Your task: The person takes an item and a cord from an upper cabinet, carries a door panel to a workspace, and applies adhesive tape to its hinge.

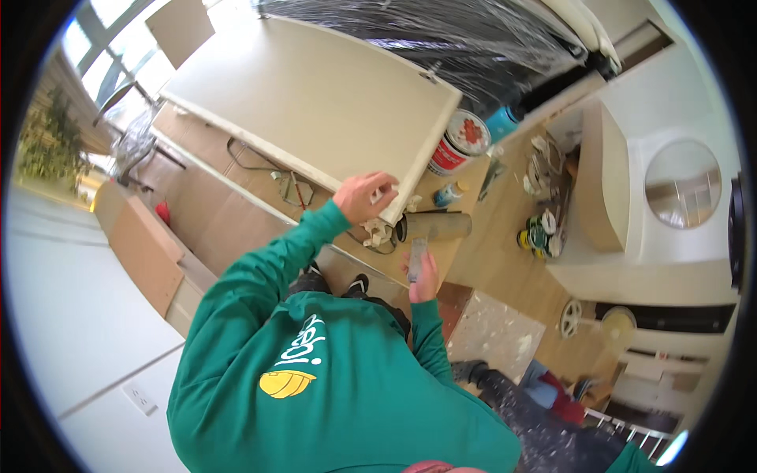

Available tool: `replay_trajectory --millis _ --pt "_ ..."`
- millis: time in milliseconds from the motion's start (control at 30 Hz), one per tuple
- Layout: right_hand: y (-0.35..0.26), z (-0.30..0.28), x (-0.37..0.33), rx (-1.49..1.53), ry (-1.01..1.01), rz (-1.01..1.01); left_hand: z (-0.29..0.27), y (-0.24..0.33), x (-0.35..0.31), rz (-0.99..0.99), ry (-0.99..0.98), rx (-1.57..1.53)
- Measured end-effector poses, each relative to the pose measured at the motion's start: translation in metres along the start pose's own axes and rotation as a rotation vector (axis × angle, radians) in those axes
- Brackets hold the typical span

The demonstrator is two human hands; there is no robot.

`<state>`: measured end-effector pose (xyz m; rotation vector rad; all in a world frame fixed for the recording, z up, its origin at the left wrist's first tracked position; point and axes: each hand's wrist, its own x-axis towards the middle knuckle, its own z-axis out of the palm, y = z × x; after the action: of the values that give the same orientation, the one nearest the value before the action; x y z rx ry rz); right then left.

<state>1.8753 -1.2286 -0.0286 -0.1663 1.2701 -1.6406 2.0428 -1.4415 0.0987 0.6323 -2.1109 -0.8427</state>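
Note:
My left hand hovers over the near corner of a large off-white panel, its fingers curved with a gap between them and the thumb. The panel lies flat, raised on a work table. Held upright in my right hand is a flat grey piece, like a small scraper or sanding pad; its exact kind is unclear. Just beyond that hand a grey-brown cylinder lies on its side. Crumpled paper sits under the panel's corner, beside a small blue bottle.
A red-and-white paint can and a blue bottle stand right of the panel. Black plastic sheeting hangs behind. A co-worker's paint-spattered trouser leg is at lower right, near a splattered board. Cardboard leans at left.

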Motion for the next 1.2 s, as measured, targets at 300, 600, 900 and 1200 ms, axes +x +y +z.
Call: replay_trajectory --millis 300,600,900,1200 --pt "0.041 0.076 -0.013 -0.029 0.251 -0.254 0.055 -0.066 0.080 0.730 -0.598 0.094" --pt "0.070 0.188 0.008 -0.244 0.677 -0.667 0.084 -0.079 0.090 0.660 -0.808 0.318" --pt "0.084 0.246 0.037 -0.581 1.023 -0.770 0.079 -0.072 0.086 0.671 -0.853 0.456" --pt "0.070 0.256 0.047 -0.431 1.180 -0.706 0.079 -0.054 0.085 0.742 -0.834 0.480"
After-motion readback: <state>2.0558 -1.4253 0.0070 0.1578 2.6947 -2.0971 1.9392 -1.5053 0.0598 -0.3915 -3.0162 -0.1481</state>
